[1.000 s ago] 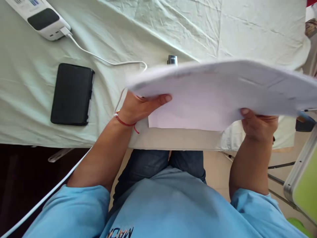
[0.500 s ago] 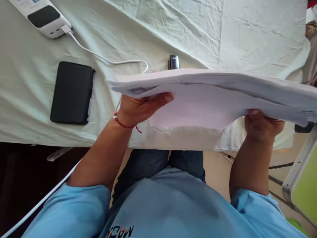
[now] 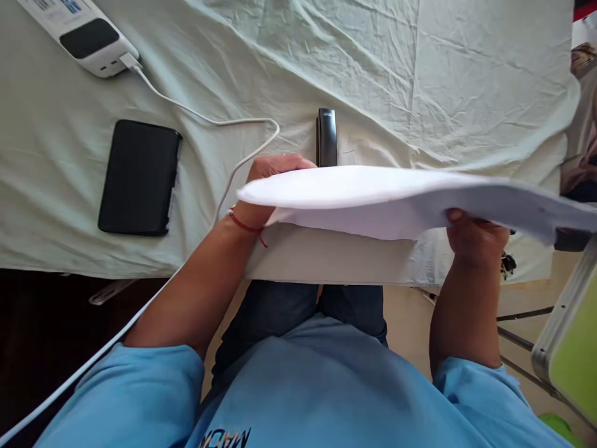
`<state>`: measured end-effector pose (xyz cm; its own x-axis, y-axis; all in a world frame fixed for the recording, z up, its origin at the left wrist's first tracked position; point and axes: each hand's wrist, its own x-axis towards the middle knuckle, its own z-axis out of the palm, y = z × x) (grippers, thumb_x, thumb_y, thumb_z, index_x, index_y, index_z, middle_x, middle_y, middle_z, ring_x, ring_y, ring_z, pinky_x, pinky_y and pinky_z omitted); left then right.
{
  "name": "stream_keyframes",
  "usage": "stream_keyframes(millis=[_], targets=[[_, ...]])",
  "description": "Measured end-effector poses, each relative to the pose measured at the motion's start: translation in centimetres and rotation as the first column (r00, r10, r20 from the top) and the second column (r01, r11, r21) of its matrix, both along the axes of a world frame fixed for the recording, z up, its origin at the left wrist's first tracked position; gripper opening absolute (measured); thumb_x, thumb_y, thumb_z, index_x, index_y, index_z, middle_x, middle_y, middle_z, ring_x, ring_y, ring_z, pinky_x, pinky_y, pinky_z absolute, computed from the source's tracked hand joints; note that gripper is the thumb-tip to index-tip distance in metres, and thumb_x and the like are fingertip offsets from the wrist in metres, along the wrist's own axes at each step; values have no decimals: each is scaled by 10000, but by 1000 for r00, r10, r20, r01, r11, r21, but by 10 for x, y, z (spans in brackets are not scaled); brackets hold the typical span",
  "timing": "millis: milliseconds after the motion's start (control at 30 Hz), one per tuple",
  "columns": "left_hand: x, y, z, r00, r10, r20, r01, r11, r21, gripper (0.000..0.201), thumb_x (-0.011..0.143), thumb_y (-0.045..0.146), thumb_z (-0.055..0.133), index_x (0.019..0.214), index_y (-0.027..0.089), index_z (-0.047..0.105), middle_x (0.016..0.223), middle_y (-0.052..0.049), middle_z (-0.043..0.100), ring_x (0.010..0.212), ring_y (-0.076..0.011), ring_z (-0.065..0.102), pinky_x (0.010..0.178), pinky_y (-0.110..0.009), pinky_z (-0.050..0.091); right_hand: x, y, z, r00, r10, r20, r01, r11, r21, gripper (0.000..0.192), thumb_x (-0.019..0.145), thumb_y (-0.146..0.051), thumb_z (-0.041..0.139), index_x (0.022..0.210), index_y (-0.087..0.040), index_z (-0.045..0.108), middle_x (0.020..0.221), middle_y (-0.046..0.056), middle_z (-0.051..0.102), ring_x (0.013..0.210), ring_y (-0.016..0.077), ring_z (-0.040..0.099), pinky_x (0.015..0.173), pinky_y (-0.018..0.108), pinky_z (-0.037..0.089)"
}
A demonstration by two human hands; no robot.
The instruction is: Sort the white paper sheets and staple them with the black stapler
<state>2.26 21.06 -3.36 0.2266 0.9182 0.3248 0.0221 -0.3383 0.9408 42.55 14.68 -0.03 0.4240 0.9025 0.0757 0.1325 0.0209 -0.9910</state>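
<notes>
Head view: white, bowed paper sheets (image 3: 373,193).

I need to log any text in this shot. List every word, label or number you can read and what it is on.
Shirt: dark letters at the bottom edge, cut off and seen upside down, not readable.
Power strip: blue and grey label print, too small.
Paper stack: blurred, no readable print.

Sheets of paper (image 3: 373,193) in my hands: plain white. Tabletop (image 3: 420,81) cloth: pale green, no pattern. Left of the paper: black phone (image 3: 138,177), white cable (image 3: 209,118), white power strip (image 3: 84,34) with black panel. Stapler (image 3: 326,134): black. My wrist string (image 3: 245,225): red. My shirt (image 3: 303,392): light blue.
</notes>
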Motion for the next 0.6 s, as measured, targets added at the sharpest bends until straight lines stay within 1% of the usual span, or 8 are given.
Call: stream_keyframes(millis=[33,100,167,233,333,433,500,600], targets=[[4,-1,-1,996,87,26,-86,996,-33,496,953,746,927,898,254,892,898,-53,869,818,-230,795,743,-385,663,-6,0,0,1000,-5,2,5,999,35,677,421,-573,1194,877,-267,797,940,2,853,1105,278,820,1156,534,700],[10,-3,-3,973,224,56,-218,971,-95,513,912,761,951,950,255,879,974,-53,875,936,-250,827,863,-420,726,-17,1,0,1000,-3,19,2,997,74,637,456,-548,1200,853,-252,799,942,22,854,1105,284,822,1170,536,687],[14,-3,-5,964,259,60,-248,958,-147,591,902,823,932,1047,253,872,1066,-62,869,1097,-279,842,991,-457,745,-26,2,4,999,-23,34,19,995,96,562,489,-488,1202,764,-236,782,887,30,846,1019,270,814,1128,516,695],[13,-3,-6,974,219,61,-205,961,-183,637,912,868,903,1070,252,857,1067,-62,849,1155,-297,844,1017,-472,749,-31,2,11,997,-68,32,63,990,124,506,542,-472,1188,742,-225,795,867,37,853,954,247,797,1072,485,707],[10,-4,-2,982,158,103,-127,958,-259,648,940,888,876,979,242,832,933,-50,800,1012,-286,850,848,-439,757,-32,-1,22,993,-117,4,116,987,114,505,577,-503,1179,837,-213,857,931,51,891,935,232,800,1028,459,724],[8,-6,1,979,128,160,-67,938,-339,661,956,891,863,936,231,826,859,-43,782,883,-262,840,701,-381,720,-29,-6,26,995,-100,-21,100,995,-8,507,611,-519,1168,878,-207,869,954,68,907,921,258,832,1013,494,755],[8,-6,1,979,104,175,-31,926,-377,670,949,893,869,939,225,826,857,-45,797,853,-255,843,683,-362,711,-25,-11,23,997,-74,-35,70,991,-118,500,613,-529,1163,842,-220,844,926,71,903,875,275,842,978,515,774],[6,-3,0,990,54,128,-3,929,-370,701,958,911,847,943,211,814,841,-54,800,857,-263,856,684,-343,708,-16,-20,14,999,-34,-42,21,963,-268,516,595,-547,1165,829,-240,824,872,66,891,808,300,851,907,526,784]])
